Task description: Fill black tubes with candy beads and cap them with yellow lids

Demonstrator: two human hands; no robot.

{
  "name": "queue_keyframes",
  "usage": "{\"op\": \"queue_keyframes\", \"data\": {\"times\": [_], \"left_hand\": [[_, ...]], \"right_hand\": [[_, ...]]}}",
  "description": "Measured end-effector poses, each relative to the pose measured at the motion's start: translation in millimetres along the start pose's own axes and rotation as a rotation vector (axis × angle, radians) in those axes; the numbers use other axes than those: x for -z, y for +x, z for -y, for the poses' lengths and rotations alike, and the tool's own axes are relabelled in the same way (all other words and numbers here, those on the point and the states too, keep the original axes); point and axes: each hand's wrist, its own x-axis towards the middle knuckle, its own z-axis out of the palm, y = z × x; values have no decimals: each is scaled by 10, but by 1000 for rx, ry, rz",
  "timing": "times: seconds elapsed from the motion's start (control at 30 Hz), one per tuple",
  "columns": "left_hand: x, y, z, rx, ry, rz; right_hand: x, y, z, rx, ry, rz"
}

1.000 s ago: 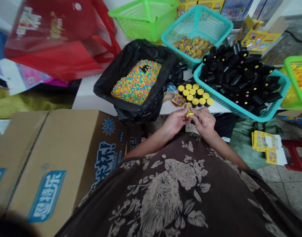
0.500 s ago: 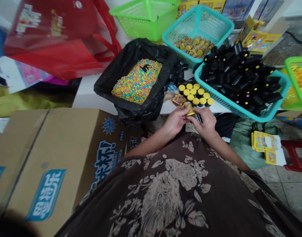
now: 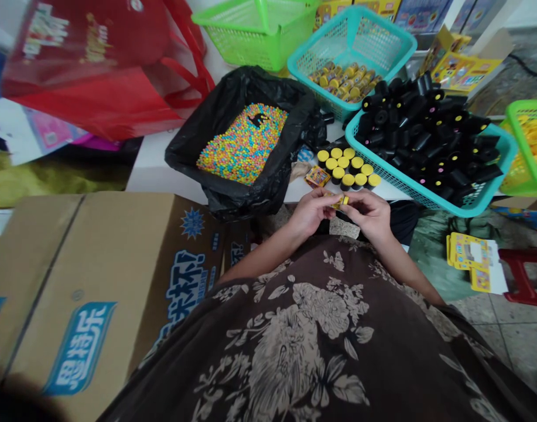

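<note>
Hands (image 3: pixel 312 212) pinch a yellow tube (image 3: pixel 339 201); carton (image 3: pixel 44 281) reads 思特乐

Our read: thin glossy black plastic bin liner (image 3: pixel 193 158), smooth teal plastic mesh basket (image 3: pixel 452 206), matt black tubes (image 3: pixel 420 140) with glossy yellow caps (image 3: pixel 348 180), matt corrugated cardboard carton (image 3: pixel 96 264), soft printed cloth shirt (image 3: pixel 303 351).

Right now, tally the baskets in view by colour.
Green baskets: 2
Teal baskets: 2
Total: 4
</note>
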Motion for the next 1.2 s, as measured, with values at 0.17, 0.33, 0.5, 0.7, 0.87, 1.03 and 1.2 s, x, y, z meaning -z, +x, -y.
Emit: {"op": "queue_keyframes", "data": {"times": [0.17, 0.33, 0.5, 0.7, 0.87, 1.03, 1.2], "left_hand": [[-23, 2, 39, 19, -16, -16], [-45, 23, 45, 53, -29, 57], [-94, 15, 55, 124, -103, 95], [-109, 19, 52, 203, -199, 28], [-134, 2, 43, 164, -280, 33], [-117, 21, 29, 170, -287, 78], [-95, 60, 51, 176, -285, 10]], "right_hand": [[74, 30, -23, 56, -42, 7], [125, 44, -13, 124, -71, -8], [55, 9, -37, 176, -120, 19], [13, -17, -19, 321, -270, -101], [-23, -32, -22, 331, -294, -105], [-55, -76, -84, 316, -401, -125], [-42, -73, -93, 313, -338, -94]]}}
